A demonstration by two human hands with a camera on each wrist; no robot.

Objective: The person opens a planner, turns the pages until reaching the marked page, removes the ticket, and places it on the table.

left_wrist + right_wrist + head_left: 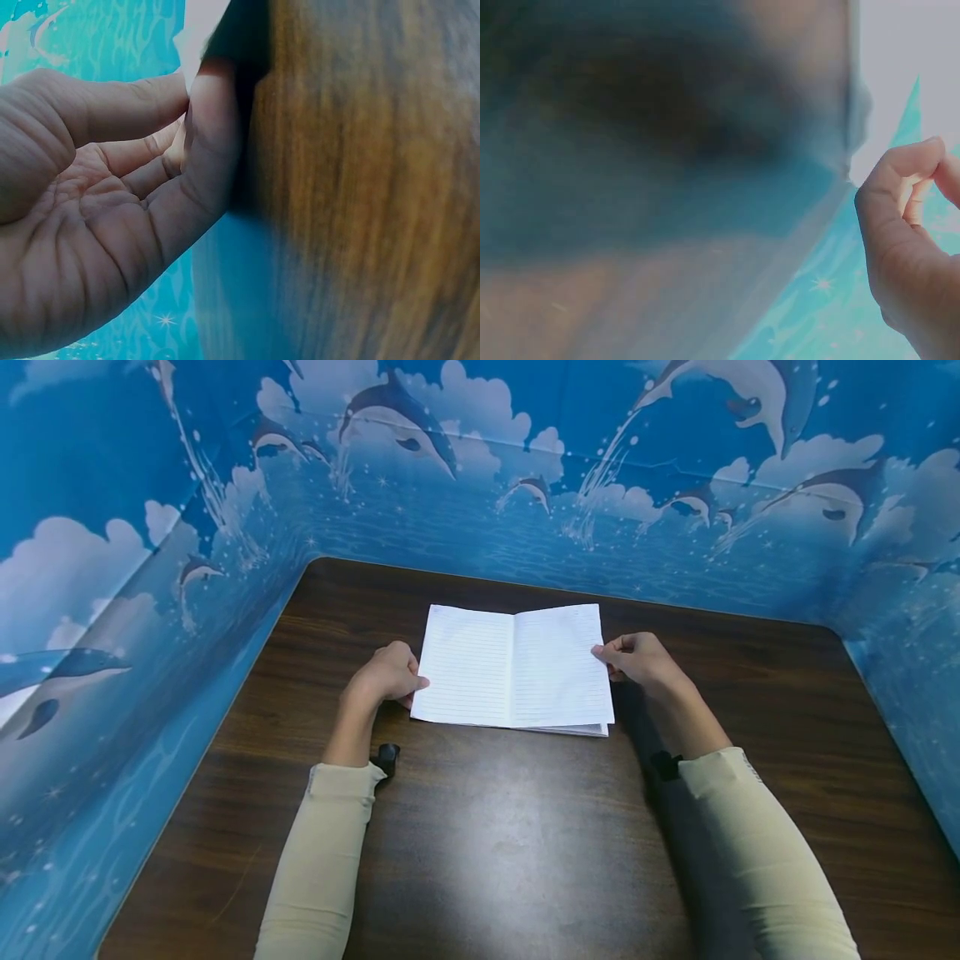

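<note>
An open notebook (468, 664) with ruled white pages lies near the far side of the table, its spine running down the middle. My left hand (386, 675) pinches its left edge, thumb on top and fingers beneath. The left wrist view shows that hand (112, 195) with the white paper (201, 34) between thumb and fingers. At the other side, my right hand (641, 658) pinches the right page by its outer edge. Below that page, lower sheets stick out along the bottom right corner. In the right wrist view the right hand's (915, 240) thumb and forefinger meet beside the page.
The dark wooden table (510, 843) has rounded far corners. A blue curtain (465, 527) printed with dolphins and clouds stands around its back and sides. Black straps (386, 758) sit at both wrists by the pale sleeves.
</note>
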